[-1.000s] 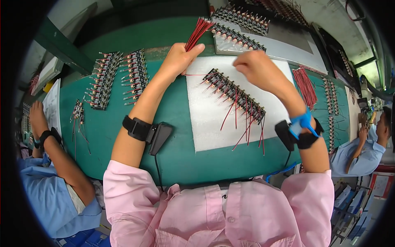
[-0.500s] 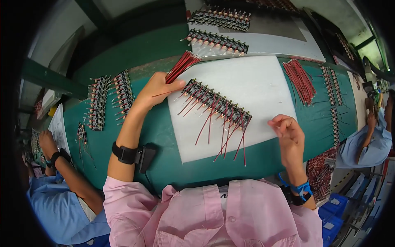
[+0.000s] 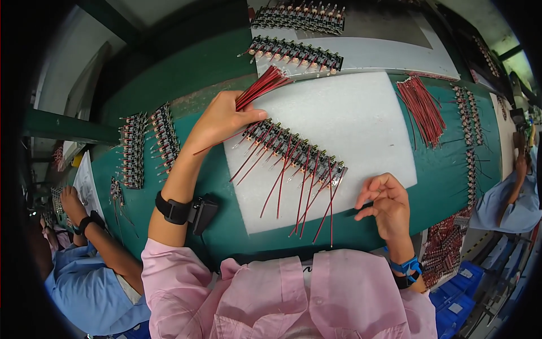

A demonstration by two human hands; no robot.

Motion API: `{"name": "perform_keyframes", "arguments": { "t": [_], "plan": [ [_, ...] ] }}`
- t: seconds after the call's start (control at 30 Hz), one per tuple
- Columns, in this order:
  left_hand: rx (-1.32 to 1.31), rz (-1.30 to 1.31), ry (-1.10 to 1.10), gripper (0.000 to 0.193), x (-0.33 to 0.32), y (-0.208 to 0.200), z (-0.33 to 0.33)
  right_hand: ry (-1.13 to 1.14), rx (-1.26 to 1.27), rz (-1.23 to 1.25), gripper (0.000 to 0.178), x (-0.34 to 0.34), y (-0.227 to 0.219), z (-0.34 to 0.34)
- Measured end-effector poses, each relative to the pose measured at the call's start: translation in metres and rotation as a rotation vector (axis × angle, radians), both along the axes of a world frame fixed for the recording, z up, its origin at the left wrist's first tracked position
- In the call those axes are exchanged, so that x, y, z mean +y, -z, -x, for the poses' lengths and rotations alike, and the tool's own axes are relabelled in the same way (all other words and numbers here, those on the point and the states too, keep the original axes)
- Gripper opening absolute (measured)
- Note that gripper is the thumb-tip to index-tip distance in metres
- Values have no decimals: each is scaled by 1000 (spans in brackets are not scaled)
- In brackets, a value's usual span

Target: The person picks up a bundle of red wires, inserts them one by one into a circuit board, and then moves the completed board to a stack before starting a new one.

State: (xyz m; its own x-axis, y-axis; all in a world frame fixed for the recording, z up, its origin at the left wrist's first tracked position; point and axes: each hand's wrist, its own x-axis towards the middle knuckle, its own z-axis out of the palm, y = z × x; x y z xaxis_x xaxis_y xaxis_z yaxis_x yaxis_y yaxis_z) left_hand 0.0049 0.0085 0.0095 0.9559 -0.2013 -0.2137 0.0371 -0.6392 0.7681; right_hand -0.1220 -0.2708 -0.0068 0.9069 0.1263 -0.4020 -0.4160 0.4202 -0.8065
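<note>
My left hand [image 3: 224, 120] is closed round a bundle of thin red and black wires [image 3: 263, 87], whose pale tips fan out up and to the right. One loose wire sticks out below that wrist. Just by the left thumb lies the upper end of a strip of small circuit boards [image 3: 296, 150], slanting down to the right across a white foam sheet [image 3: 339, 104]. Several red and black wires trail from the strip's near side. To the right of the strip, my right hand [image 3: 388, 206] hovers with bent fingers apart, and nothing shows in it.
More board strips lie at the left [image 3: 134, 150] and on a pale board [image 3: 389, 53] at the back. A pile of red wires [image 3: 422, 110] rests right of the foam on the green table [image 3: 226, 209]. Co-workers in blue sit left [image 3: 96, 282] and right [image 3: 502, 203].
My right hand has come down and slightly left, its fingers spreading from nearly touching. The left hand keeps the wire bundle. The whole view has shifted a little.
</note>
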Motion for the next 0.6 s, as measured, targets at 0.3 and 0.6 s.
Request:
{"name": "perform_keyframes", "arguments": {
  "t": [0.3, 0.6],
  "plan": [
    [-71, -126, 24, 35, -5, 7, -3, -60, 8, 78, 27, -4, 0, 1],
    [-50, -65, -126, 35, 11, 8, 16, -225, 143, 191, 27, 14, -15, 1]
  ]
}}
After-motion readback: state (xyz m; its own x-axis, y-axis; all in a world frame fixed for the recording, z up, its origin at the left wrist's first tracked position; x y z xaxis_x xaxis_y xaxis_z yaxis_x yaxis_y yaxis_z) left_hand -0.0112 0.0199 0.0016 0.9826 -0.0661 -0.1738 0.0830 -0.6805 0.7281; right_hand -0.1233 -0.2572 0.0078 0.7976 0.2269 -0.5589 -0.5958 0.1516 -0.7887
